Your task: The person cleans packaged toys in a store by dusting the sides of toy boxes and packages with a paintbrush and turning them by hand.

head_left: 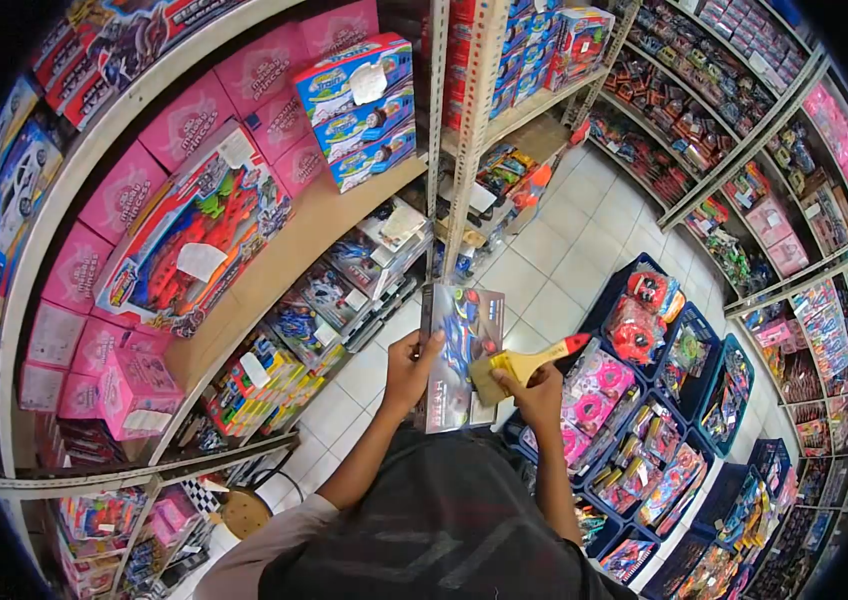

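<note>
My left hand (410,370) grips the left edge of a boxed toy (462,330), its thumb on the printed front. The box is held upright before my chest and shows a blue and red vehicle picture on a grey ground. In my right hand (536,390) is a paintbrush (542,358) with a yellow and red handle, pinched near its ferrule. Its pale bristles (487,383) lie over the lower right part of the box front; whether they press on it I cannot tell.
At left, a shelf (274,275) carries pink boxes (184,125), a large red toy box (199,235) and stacked blue train boxes (359,110). Blue crates (684,340) of packaged toys stand on the tiled floor (584,240) at right. A metal post (474,130) rises ahead.
</note>
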### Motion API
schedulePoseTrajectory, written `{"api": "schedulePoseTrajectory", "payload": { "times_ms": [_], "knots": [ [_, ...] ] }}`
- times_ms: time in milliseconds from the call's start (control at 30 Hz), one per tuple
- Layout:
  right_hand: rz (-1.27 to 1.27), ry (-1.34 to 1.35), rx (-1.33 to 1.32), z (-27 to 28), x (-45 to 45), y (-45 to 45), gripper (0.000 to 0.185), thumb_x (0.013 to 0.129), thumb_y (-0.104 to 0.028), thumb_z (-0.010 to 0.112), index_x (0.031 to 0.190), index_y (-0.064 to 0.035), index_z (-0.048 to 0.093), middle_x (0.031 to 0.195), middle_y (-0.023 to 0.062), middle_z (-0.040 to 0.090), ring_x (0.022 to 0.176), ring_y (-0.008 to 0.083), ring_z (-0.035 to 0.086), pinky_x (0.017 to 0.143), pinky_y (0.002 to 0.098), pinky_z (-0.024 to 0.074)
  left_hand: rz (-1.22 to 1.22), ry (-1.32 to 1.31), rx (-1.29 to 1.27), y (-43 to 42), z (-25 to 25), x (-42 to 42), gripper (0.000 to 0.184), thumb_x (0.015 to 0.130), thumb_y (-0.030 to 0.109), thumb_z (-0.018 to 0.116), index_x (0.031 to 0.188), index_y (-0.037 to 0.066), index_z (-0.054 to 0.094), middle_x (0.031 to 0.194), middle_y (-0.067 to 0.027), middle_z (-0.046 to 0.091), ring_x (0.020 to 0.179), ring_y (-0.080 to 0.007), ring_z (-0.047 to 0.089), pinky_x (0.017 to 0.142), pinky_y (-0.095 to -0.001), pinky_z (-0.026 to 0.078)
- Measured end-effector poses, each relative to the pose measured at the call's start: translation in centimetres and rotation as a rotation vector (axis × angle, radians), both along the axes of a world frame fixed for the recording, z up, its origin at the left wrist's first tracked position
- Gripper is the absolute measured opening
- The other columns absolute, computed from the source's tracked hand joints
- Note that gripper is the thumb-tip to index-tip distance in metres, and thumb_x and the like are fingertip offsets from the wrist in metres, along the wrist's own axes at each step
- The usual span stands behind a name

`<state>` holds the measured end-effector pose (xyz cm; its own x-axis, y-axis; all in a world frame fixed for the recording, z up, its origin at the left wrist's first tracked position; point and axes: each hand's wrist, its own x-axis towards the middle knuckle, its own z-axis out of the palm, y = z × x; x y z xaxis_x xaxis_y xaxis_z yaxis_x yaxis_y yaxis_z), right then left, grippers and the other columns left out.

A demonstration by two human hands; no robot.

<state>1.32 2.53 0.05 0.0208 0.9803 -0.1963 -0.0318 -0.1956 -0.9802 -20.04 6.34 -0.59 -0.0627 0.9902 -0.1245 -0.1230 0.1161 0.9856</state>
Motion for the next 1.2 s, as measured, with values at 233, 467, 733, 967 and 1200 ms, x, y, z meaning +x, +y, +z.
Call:
{"api": "schedulePoseTrajectory", "payload": {
  "times_ms": [233,467,733,967,1200],
  "knots": [
    [0.114,-0.105,-0.053,-1.0,-2.7,-1.2,0.035,0.074,-0.016,0.085,0.091,0.0044,0.063,0.085,0.0074,0.070,0.072,0.0111,0.065,0.063,0.0249,0.0523,-0.072,0.004,-0.003,0.6,-1.9,-3.4,0.035,0.094,0.032,0.065,0.072,0.004,0.060,0.062,0.0070,0.050,0.057,-0.0011,0.042,0.051,-0.0217,0.031],
    [0.015,-0.084,-0.125,-1.5,-6.1,-3.3,0.030,0.076,-0.015,0.083,0.094,0.0039,0.067,0.088,0.0064,0.071,0.071,0.0124,0.066,0.066,0.0267,0.0539,-0.189,0.057,-0.024,0.4,-2.8,-5.3,0.035,0.094,0.031,0.065,0.072,0.003,0.059,0.062,0.0072,0.047,0.058,-0.0015,0.039,0.051,-0.0231,0.029],
    [-0.043,-0.154,-0.192,-0.5,-6.3,-3.4,0.034,0.075,-0.013,0.084,0.096,0.0047,0.063,0.089,0.0106,0.071,0.078,0.0144,0.068,0.070,0.0272,0.0542,-0.148,-0.008,-0.077,0.5,-3.6,-6.2,0.036,0.094,0.031,0.065,0.070,0.005,0.059,0.061,0.0070,0.049,0.057,-0.0017,0.041,0.051,-0.0227,0.032],
    [-0.161,-0.150,-0.136,-2.1,-7.2,-3.4,0.032,0.076,-0.013,0.083,0.095,0.0054,0.065,0.087,0.0088,0.071,0.075,0.0133,0.067,0.066,0.0264,0.0534,-0.127,0.025,-0.032,-0.1,-3.8,-6.9,0.036,0.094,0.031,0.065,0.069,0.004,0.059,0.060,0.0076,0.047,0.056,-0.0014,0.039,0.050,-0.0233,0.029],
    [-0.235,-0.101,-0.047,-2.4,-7.7,-2.7,0.036,0.075,-0.011,0.084,0.100,0.0052,0.063,0.091,0.0084,0.070,0.079,0.0145,0.068,0.072,0.0280,0.0546,-0.085,0.049,0.001,-0.7,-3.0,-7.6,0.037,0.093,0.030,0.065,0.070,0.002,0.060,0.058,0.0057,0.051,0.054,-0.0014,0.042,0.049,-0.0231,0.031]
  ]
}}
